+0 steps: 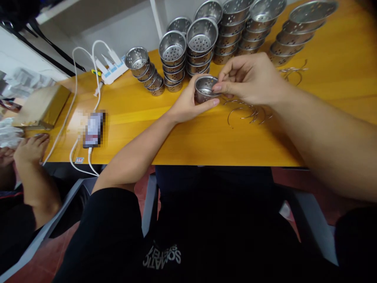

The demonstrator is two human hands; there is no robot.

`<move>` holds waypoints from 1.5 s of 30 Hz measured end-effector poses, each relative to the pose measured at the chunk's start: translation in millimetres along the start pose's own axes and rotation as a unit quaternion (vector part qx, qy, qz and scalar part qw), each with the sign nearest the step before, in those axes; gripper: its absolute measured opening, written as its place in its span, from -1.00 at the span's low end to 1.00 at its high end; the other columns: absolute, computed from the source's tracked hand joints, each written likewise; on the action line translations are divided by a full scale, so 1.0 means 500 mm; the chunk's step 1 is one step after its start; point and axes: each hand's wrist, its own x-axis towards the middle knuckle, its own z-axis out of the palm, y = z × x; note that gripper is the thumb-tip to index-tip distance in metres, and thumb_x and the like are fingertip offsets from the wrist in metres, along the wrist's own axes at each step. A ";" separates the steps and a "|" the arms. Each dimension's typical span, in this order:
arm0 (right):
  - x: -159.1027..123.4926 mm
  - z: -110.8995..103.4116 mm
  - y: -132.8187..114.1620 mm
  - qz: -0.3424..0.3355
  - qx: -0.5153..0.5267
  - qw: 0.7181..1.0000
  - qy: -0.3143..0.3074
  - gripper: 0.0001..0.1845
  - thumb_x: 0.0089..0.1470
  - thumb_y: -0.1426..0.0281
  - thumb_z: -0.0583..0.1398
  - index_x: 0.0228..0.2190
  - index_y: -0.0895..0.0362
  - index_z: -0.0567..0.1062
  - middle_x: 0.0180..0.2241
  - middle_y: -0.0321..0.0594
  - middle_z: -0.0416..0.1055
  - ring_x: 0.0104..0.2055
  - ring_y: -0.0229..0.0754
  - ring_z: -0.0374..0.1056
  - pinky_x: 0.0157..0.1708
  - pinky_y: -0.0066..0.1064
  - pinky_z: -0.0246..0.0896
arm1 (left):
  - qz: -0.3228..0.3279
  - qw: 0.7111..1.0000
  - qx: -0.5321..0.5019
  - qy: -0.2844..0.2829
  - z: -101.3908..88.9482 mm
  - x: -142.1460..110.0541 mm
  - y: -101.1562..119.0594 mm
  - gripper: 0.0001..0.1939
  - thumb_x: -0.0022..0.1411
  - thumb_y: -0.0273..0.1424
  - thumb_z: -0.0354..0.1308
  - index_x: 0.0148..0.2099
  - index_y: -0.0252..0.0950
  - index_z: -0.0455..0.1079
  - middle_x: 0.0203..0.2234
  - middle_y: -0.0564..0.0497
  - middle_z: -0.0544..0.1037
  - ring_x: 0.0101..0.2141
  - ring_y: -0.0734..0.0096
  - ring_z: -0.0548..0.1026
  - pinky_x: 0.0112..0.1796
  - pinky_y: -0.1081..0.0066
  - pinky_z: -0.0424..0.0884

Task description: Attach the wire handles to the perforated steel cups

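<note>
At twelve o'clock we see stacks of perforated metal cups [203, 43] on the yellow table [182, 137], with wider strainer bowls [297, 35] toward one o'clock. Around ten we find a white power strip [112, 68]; a phone [93, 129] lies at nine beside a cardboard box [41, 106]. Another person's hand [31, 149] rests at the table's far nine o'clock edge.

So the perforated metal cup [204, 89] sits mid-table [191, 145]. Stacks of the same cups [188, 47] stand right behind it, loose wire rings [247, 112] lie just to its right, and a phone [93, 129] and power strip [111, 68] are well off to its left.
</note>
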 end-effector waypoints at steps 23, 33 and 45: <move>0.005 0.026 -0.170 -0.007 -0.038 0.999 -0.010 -0.37 -0.08 -0.02 0.49 -0.07 0.07 0.57 -0.23 -0.18 0.54 -0.25 -0.17 0.46 -0.17 -0.26 0.53 | -0.022 0.999 0.025 -0.013 -0.004 -0.003 -0.002 -0.06 0.29 0.31 -0.05 0.44 -0.16 -0.18 0.23 -0.08 0.30 0.30 0.18 0.41 0.34 0.11 0.33; 0.005 0.037 -0.317 -0.067 -0.133 0.989 0.010 -0.53 0.23 0.14 0.36 0.13 -0.07 0.53 0.10 -0.11 0.46 -0.06 -0.13 0.49 -0.02 -0.25 0.48 | -0.057 0.998 -0.025 0.017 -0.016 0.002 -0.017 0.03 0.21 0.36 0.00 0.43 -0.23 -0.14 0.22 -0.19 0.36 0.23 0.19 0.46 0.31 0.09 0.35; 0.005 0.042 -0.282 -0.047 -0.127 0.989 -0.061 -0.48 0.12 0.22 0.44 0.11 -0.09 0.55 0.15 -0.09 0.39 0.09 -0.01 0.42 0.13 -0.14 0.48 | -0.064 0.997 -0.025 0.025 -0.027 0.002 -0.026 0.03 0.19 0.35 0.06 0.42 -0.18 -0.13 0.26 -0.19 0.33 0.28 0.16 0.40 0.36 0.11 0.28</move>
